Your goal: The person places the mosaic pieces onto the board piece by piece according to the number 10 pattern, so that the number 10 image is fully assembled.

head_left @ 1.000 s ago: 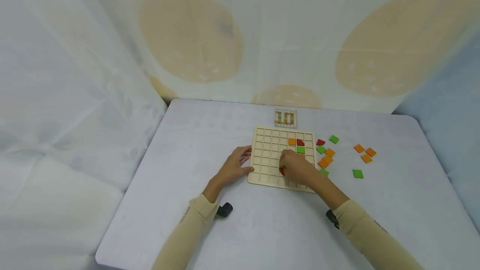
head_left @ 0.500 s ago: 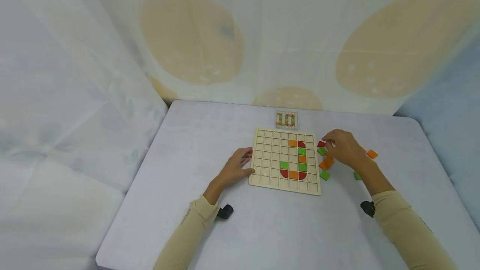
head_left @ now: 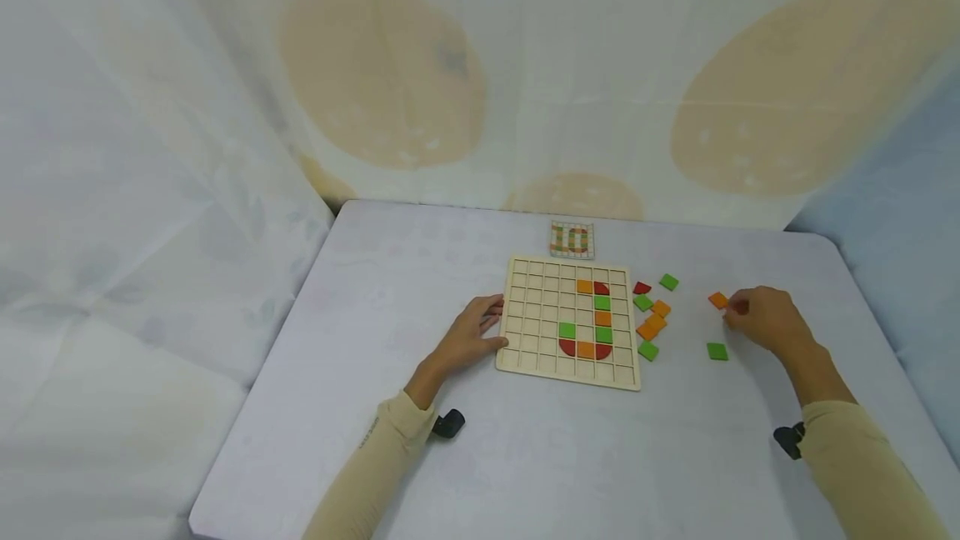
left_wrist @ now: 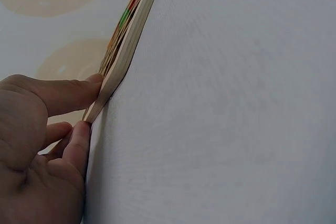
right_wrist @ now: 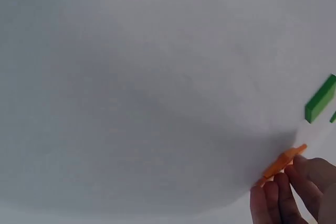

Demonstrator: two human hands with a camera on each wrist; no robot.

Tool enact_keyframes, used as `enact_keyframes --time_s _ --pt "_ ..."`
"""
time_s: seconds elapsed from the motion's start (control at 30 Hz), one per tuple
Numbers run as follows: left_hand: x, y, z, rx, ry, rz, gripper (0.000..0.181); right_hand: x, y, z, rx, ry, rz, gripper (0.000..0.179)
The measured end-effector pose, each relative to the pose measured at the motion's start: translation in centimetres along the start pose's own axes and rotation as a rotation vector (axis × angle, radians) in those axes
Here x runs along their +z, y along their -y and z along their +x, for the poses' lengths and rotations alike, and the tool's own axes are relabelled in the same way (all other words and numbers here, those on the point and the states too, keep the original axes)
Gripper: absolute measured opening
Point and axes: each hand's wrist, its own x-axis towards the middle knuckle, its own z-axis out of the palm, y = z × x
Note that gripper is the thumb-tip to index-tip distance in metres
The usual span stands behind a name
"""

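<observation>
A pale wooden grid board (head_left: 536,307) lies flat on the table, with green, orange and red pieces set in a hook shape on its right half. My left hand (head_left: 468,336) rests at its left edge, thumb and fingertips spread along the side. In the left wrist view, the fingertips touch the rim of the board (left_wrist: 123,56). Off to the right, my right hand (head_left: 768,319) bends over the loose orange tiles. Its thumb and fingers pinch an orange tile (right_wrist: 283,163) low over the table, partly hidden by the fingers. Another orange tile (head_left: 718,300) lies just left of the fingertips.
Behind the board lies a small pattern card (head_left: 572,239). Close to the board's right side are several loose pieces, among them a red quarter-round (head_left: 642,288) and an orange tile (head_left: 648,329). A green tile (head_left: 717,352) sits nearer the right hand.
My right hand has left the board, passed over the pieces beside it and moved right to the farther orange tiles. The left hand stays at the board's edge.
</observation>
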Motion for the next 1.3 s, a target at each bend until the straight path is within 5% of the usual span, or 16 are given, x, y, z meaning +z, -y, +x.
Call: enact_keyframes --time_s 0.57,0.77,0.97,1.3 --pt "0.1 -0.1 0.1 0.001 -0.001 0.014 0.080 1.5 -0.4 -0.8 0.073 -0.082 0.076 0.041" --pt "0.2 0.0 0.1 0.004 -0.003 0.018 0.080 1.6 0.0 -0.4 0.035 -0.103 0.065 0.045" --pt "0.1 0.1 0.0 -0.002 -0.006 0.022 0.079 2.1 4.9 0.4 -0.093 -0.132 0.081 0.042" --pt "0.2 0.2 0.0 -0.015 -0.010 0.012 0.080 4.7 15.3 2.3 -0.374 -0.068 0.125 0.032"
